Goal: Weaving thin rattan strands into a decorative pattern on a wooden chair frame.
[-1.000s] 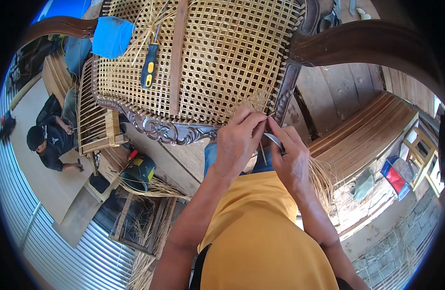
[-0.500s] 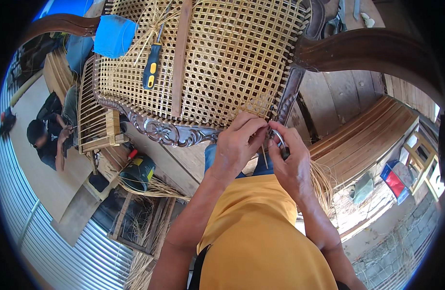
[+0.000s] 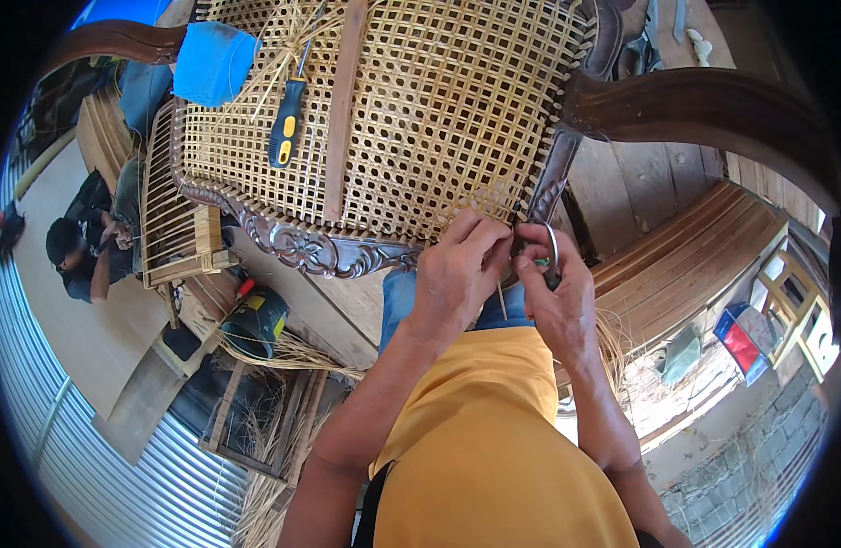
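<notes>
A woven cane seat in a carved dark wooden chair frame fills the upper middle. My left hand is closed in a pinch at the near right corner of the weave, where a thin cane strand hangs below the fingertips. What it grips is mostly hidden by the fingers. Just beside it, my right hand is closed around a small tool with a curved silver metal part and a dark end. The tool's exact kind does not show.
A blue-and-yellow-handled screwdriver and a wooden strip lie on the weave. Blue cloth wraps the left armrest; the right armrest curves outward. Stacked boards lie at right. Another person works at left.
My right hand has shifted slightly right and turned, bringing the curved metal part more upright. My left hand stays pinched at the corner. The whole view has shifted a little.
</notes>
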A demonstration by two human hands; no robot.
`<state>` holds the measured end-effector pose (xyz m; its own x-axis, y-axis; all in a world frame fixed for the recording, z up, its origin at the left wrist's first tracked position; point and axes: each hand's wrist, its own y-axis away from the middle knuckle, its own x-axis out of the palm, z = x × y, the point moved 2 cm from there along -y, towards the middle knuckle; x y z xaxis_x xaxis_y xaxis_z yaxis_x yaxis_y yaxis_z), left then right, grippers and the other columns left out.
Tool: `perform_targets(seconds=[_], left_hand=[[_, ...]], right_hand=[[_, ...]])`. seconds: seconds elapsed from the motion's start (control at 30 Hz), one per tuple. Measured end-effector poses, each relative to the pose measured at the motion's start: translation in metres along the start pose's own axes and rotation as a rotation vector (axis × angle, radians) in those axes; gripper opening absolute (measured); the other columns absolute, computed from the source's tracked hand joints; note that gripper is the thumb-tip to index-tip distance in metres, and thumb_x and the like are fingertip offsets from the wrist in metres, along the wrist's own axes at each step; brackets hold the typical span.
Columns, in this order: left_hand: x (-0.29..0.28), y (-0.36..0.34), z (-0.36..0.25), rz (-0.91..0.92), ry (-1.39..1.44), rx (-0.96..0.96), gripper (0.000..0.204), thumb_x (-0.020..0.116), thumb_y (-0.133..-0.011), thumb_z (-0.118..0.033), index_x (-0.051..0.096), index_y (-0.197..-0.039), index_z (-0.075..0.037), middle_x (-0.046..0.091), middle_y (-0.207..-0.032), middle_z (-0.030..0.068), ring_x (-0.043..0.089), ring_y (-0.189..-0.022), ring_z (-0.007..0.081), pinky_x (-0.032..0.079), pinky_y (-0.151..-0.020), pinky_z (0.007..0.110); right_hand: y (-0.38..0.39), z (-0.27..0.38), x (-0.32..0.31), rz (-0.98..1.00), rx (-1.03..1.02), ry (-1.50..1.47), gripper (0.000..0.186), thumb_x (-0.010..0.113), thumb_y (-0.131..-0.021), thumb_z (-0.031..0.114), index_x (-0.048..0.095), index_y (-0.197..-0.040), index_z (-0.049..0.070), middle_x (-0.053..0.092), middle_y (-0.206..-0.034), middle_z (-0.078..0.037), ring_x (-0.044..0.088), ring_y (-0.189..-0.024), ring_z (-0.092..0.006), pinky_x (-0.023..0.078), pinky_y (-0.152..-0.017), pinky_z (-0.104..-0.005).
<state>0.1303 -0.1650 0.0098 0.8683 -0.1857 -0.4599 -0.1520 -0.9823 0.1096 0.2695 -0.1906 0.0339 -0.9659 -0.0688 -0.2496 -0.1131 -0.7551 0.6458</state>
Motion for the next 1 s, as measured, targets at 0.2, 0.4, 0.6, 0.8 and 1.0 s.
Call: perform_targets(seconds=[0.2,0.4,0.6,0.8,1.0], left_hand=[[0.002,-0.003,-0.004,-0.006,0.047,-0.099,0.017,0.072,-0.075,0.002,0.062,-0.086,-0.005,0.058,-0.082,0.0092,0.064,-0.066,0.0269,0.053,-0.057,0.035],[0.003,-0.006,-0.008,-0.006,0.006,-0.124,0.017,0.071,-0.072,0.002,0.059,-0.082,-0.005,0.056,-0.081,0.0097,0.061,-0.065,0.0300,0.051,-0.056,0.037],[0.002,-0.006,-0.008,0.002,0.019,-0.137,0.017,0.070,-0.073,0.002,0.058,-0.081,-0.005,0.055,-0.080,0.0099,0.060,-0.066,0.0315,0.051,-0.056,0.039],[0.002,-0.005,-0.004,0.026,0.023,-0.137,0.012,0.070,-0.075,0.003,0.064,-0.084,-0.003,0.057,-0.080,0.0083,0.059,-0.068,0.0199,0.049,-0.056,0.030],[0.001,-0.006,-0.006,0.015,0.046,-0.092,0.016,0.070,-0.074,0.002,0.057,-0.081,-0.006,0.056,-0.081,0.0104,0.060,-0.067,0.0322,0.050,-0.057,0.040]], right_hand=[[0.014,0.009,-0.015,-0.048,0.000,0.048,0.027,0.054,-0.097,0.012,0.054,-0.122,0.001,0.056,-0.085,-0.002,0.050,-0.066,-0.0062,0.046,-0.058,-0.0219],[0.025,0.012,-0.022,0.038,-0.093,0.464,0.028,0.052,-0.098,0.013,0.056,-0.125,0.004,0.061,-0.086,-0.011,0.060,-0.070,-0.0177,0.051,-0.064,-0.0321],[0.024,0.029,-0.011,-0.075,-0.274,0.663,0.032,0.056,-0.096,0.013,0.058,-0.128,0.009,0.057,-0.087,-0.016,0.061,-0.076,-0.0320,0.050,-0.065,-0.0418],[0.026,0.039,-0.017,-0.101,-0.278,0.860,0.037,0.063,-0.089,0.013,0.059,-0.126,0.013,0.052,-0.088,-0.011,0.059,-0.074,-0.0302,0.048,-0.062,-0.0418],[0.017,0.052,-0.013,-0.081,-0.363,1.097,0.033,0.064,-0.086,0.011,0.061,-0.119,0.012,0.051,-0.087,-0.009,0.060,-0.074,-0.0271,0.050,-0.061,-0.0394]])
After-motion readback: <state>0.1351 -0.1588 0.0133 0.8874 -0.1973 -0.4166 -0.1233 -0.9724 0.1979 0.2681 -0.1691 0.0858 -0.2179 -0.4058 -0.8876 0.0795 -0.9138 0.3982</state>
